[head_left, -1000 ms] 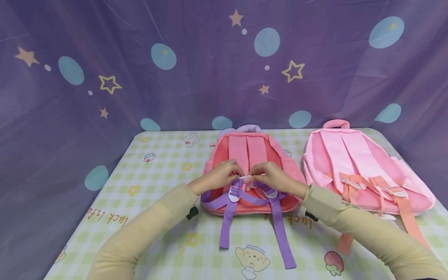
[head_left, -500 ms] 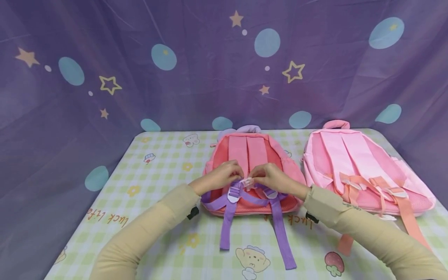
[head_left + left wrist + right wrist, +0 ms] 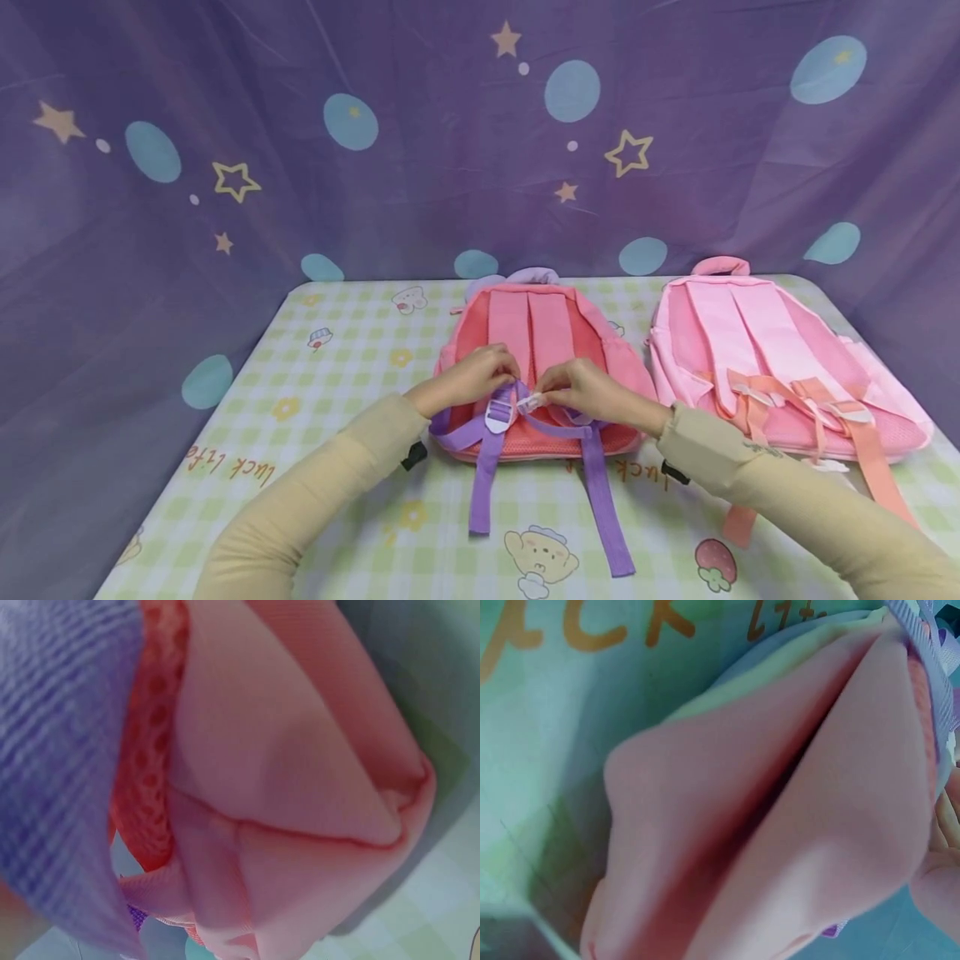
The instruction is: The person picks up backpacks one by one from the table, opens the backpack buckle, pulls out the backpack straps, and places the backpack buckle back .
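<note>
A coral-pink backpack [image 3: 510, 317] lies with its shoulder straps up, purple webbing straps [image 3: 489, 483] trailing from its lower end. Over its lower middle, my right hand [image 3: 588, 392] pinches a small white plastic buckle [image 3: 529, 403] between thumb and fingers. Just left of it, my left hand [image 3: 476, 379] holds the purple strap close to the buckle; its fingertips are partly hidden. A white strap adjuster [image 3: 498, 415] sits below the left hand. The left wrist view shows purple webbing [image 3: 60, 750] very close. In the right wrist view, part of my right hand [image 3: 937, 889] appears beside the backpack's side [image 3: 780, 802].
A second, lighter pink backpack [image 3: 795, 333] with orange straps [image 3: 873, 467] lies to the right, almost touching the first. Both rest on a table with a green checked cloth [image 3: 337, 425]. A purple curtain [image 3: 450, 167] hangs behind the table and along its sides.
My right hand has moved slightly down and right, bringing the buckle lower and tilting it. A bit of purple strap now shows between the left fingers and the buckle. The left hand has barely moved.
</note>
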Demonstrator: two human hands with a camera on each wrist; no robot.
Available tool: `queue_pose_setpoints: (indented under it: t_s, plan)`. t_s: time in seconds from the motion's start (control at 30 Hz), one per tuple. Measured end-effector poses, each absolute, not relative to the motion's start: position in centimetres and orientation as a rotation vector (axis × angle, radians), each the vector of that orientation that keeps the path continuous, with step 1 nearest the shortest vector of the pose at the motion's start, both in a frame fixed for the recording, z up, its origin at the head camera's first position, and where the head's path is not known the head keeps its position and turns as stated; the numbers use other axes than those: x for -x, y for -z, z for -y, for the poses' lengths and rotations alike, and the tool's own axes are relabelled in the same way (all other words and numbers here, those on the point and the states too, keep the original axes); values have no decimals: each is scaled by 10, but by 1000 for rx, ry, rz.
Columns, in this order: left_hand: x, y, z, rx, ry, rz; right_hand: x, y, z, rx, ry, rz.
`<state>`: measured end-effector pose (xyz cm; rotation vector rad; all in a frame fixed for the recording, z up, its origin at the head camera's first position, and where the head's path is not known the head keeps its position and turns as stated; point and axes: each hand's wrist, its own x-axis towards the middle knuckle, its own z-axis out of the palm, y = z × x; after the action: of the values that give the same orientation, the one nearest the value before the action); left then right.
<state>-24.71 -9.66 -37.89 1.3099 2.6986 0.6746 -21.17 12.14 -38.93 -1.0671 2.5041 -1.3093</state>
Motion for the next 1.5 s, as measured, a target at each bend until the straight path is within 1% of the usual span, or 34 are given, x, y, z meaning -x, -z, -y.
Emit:
queue_pose_setpoints:
  t_s: [0.63,0.9,1.0,1.5]
  plan:
    - [242,379,93,-1303,-628,-2691,201,383,-133,1122,1254,-2514]
    - [227,374,89,-1462,-675,-2574,200,382,-141,1136,1248,-2536]
    - [222,373,88,-1480,-722,-2557,200,383,-143,1128,1252,-2540]
    - [217,380,89,-1400,-930,-2554,198,384,-144,1064,1358,-2500]
